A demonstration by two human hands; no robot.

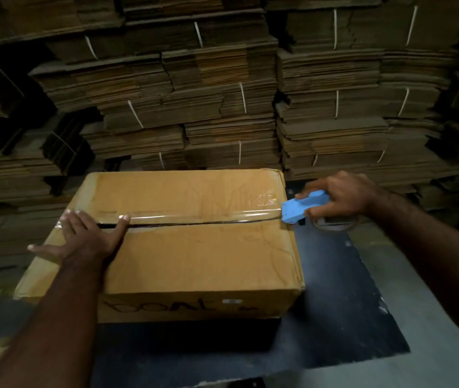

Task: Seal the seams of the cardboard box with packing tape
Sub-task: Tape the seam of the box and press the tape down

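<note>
Left hand (91,233) lies flat, fingers spread, on the box (194,256), pinning the tape's (194,215) start; right hand (343,196), clamped on the dispenser (298,208), sits at the box's right edge.

Matt cardboard, glossy tape, smooth plastic.
The cardboard box (194,256) looks matt, creased and slightly rough; the clear tape strip (194,215) along its seam shines glossy; the blue dispenser (301,205) is smooth matt plastic; stacked flat cartons (222,107) behind show rough corrugated edges.
</note>
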